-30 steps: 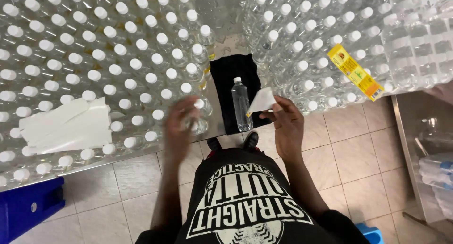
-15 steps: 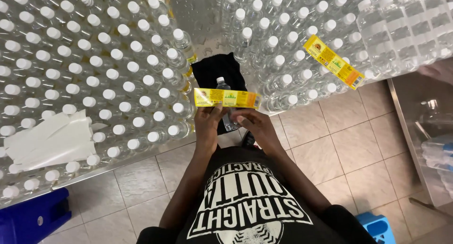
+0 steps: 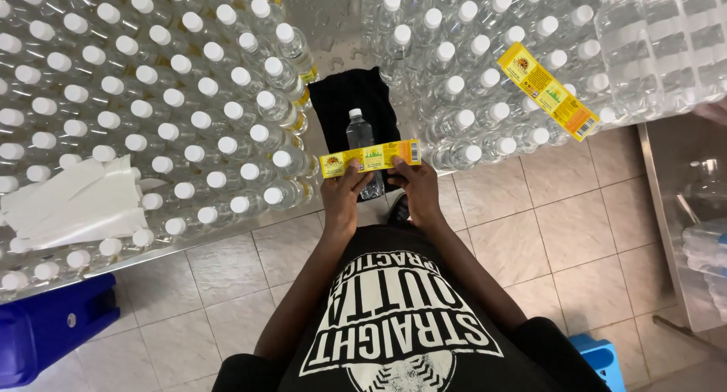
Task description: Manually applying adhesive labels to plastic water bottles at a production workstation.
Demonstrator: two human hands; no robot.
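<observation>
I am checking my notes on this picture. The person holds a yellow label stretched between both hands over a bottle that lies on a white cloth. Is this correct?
Not quite: the cloth is black, not white, as the head view shows. The rest holds: the left hand and the right hand stretch the yellow label over the bottle lying on that cloth.
</observation>
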